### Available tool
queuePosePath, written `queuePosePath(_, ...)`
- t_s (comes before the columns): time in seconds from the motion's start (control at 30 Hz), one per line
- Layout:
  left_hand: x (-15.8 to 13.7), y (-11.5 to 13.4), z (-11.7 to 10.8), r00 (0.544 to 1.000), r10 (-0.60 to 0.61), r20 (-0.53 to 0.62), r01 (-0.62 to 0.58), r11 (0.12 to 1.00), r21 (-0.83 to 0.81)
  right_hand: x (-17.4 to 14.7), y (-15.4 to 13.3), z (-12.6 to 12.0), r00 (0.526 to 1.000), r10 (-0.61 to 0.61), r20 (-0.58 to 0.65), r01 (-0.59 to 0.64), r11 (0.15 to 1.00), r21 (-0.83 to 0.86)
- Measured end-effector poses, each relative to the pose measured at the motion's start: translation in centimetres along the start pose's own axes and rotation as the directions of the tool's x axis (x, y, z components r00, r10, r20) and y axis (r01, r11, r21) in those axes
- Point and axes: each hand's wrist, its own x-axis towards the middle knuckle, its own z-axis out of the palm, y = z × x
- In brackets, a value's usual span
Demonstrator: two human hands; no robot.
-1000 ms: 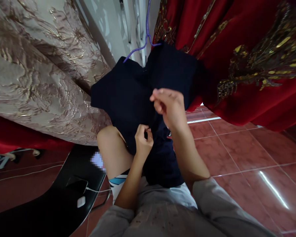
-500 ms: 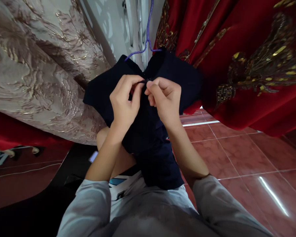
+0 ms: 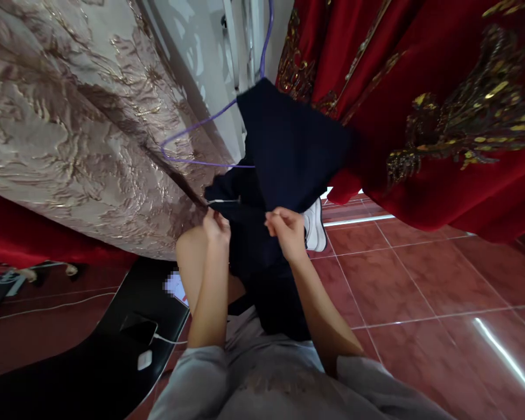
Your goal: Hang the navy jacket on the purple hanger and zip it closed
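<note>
A dark navy top [image 3: 295, 149] hangs half on a thin purple wire hanger [image 3: 201, 122]. Its right side still covers one hanger arm, while the other arm sticks out bare to the left. Lower down, my left hand [image 3: 217, 226] is closed on the loose side of the cloth, where a pale line runs along an edge. My right hand [image 3: 286, 227] pinches the front edge of the hanging side, fingers curled together. The rest of the top drapes down across my lap in dark folds.
Pale embossed fabric [image 3: 83, 128] hangs close on the left, and red cloth with gold sequins [image 3: 455, 116] on the right. A black bench [image 3: 100, 350] at lower left carries a phone [image 3: 139, 328] on a white cable and a small white case [image 3: 144, 360]. Red tiles [image 3: 420, 280] cover the floor.
The top's left side has come off the hanger, baring that arm. My hands, together at the neckline before, have moved down and apart, the left one further.
</note>
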Motion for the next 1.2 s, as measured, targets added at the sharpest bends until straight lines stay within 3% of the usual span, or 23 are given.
queuePosePath(0.1,-3.0,-2.0,0.2,0.996,-0.022,0.088,0.019,0.999,0.029,-1.9,1.4,-3.2,0.961,0.034,-0.276,-0.037,0.999,-0.008)
queuePosePath(0.17,-5.1,-1.2,1.2,0.951,0.042,0.307,-0.072,0.994,0.086,-2.6,1.1,-4.6,0.942,-0.077,-0.327,0.033,0.990,-0.138)
queuePosePath(0.2,-6.2,-0.4,2.0,0.893,0.092,0.441,-0.164,0.978,0.127,-2.7,0.5,-4.9,0.944,-0.160,-0.287,0.094,0.968,-0.232)
queuePosePath(0.23,-7.3,0.5,2.7,0.807,0.139,0.573,-0.283,0.944,0.170,-2.6,-0.2,-4.8,0.950,-0.233,-0.207,0.161,0.936,-0.314)
queuePosePath(0.3,-9.2,2.4,4.2,0.604,0.217,0.767,-0.561,0.800,0.215,-2.1,-1.8,-3.8,0.957,-0.291,0.014,0.275,0.885,-0.375)
queuePosePath(0.37,-10.4,3.9,5.2,0.423,0.284,0.860,-0.789,0.582,0.196,-1.4,-3.2,-2.3,0.953,-0.225,0.203,0.279,0.913,-0.299)
queuePosePath(0.4,-10.6,4.4,5.4,0.360,0.295,0.885,-0.849,0.496,0.180,-1.0,-3.7,-1.5,0.950,-0.168,0.263,0.234,0.942,-0.240)
queuePosePath(0.43,-10.5,4.8,5.5,0.325,0.282,0.902,-0.874,0.455,0.173,-0.6,-4.2,-0.9,0.947,-0.107,0.302,0.168,0.969,-0.184)
queuePosePath(0.5,-9.7,5.3,4.9,0.304,0.142,0.942,-0.854,0.478,0.204,0.1,-5.0,-0.3,0.931,0.027,0.363,0.003,0.997,-0.081)
queuePosePath(0.57,-8.6,5.5,3.6,0.258,-0.118,0.959,-0.821,0.497,0.282,0.6,-6.2,-0.8,0.878,0.157,0.453,-0.156,0.987,-0.042)
queuePosePath(0.63,-7.5,5.5,1.7,0.199,-0.350,0.916,-0.832,0.434,0.346,1.2,-8.1,-2.1,0.807,0.225,0.546,-0.216,0.973,-0.081)
queuePosePath(0.67,-7.0,5.6,0.8,0.188,-0.432,0.882,-0.848,0.382,0.367,1.6,-9.2,-2.8,0.791,0.220,0.570,-0.187,0.975,-0.116)
queuePosePath(0.73,-5.7,6.2,-0.9,0.220,-0.500,0.838,-0.885,0.259,0.387,2.8,-11.2,-3.8,0.831,0.117,0.545,-0.020,0.983,-0.180)
queuePosePath(0.8,-3.8,7.5,-2.0,0.324,-0.447,0.834,-0.911,0.090,0.402,4.6,-12.1,-3.9,0.891,-0.069,0.448,0.201,0.946,-0.253)
queuePosePath(0.87,-1.6,9.4,-2.4,0.440,-0.338,0.832,-0.895,-0.086,0.438,7.2,-11.2,-2.9,0.901,-0.242,0.360,0.361,0.879,-0.311)
queuePosePath(0.93,0.4,11.3,-2.6,0.523,-0.289,0.802,-0.852,-0.205,0.482,9.9,-8.4,-1.4,0.892,-0.323,0.316,0.416,0.860,-0.297)
queuePosePath(1.0,1.7,12.6,-3.1,0.593,-0.284,0.754,-0.805,-0.251,0.538,12.2,-5.1,-0.2,0.916,-0.313,0.252,0.376,0.889,-0.261)
queuePosePath(1.07,2.4,13.2,-4.0,0.669,-0.274,0.691,-0.743,-0.242,0.624,13.3,-2.4,-0.2,0.934,-0.263,0.242,0.325,0.907,-0.268)
queuePosePath(1.13,2.6,13.6,-5.0,0.733,-0.262,0.628,-0.679,-0.222,0.699,13.1,-1.4,-1.5,0.916,-0.276,0.291,0.364,0.878,-0.312)
queuePosePath(1.2,2.5,14.3,-5.4,0.754,-0.227,0.617,-0.655,-0.190,0.731,12.0,-1.9,-3.8,0.877,-0.296,0.378,0.438,0.815,-0.380)
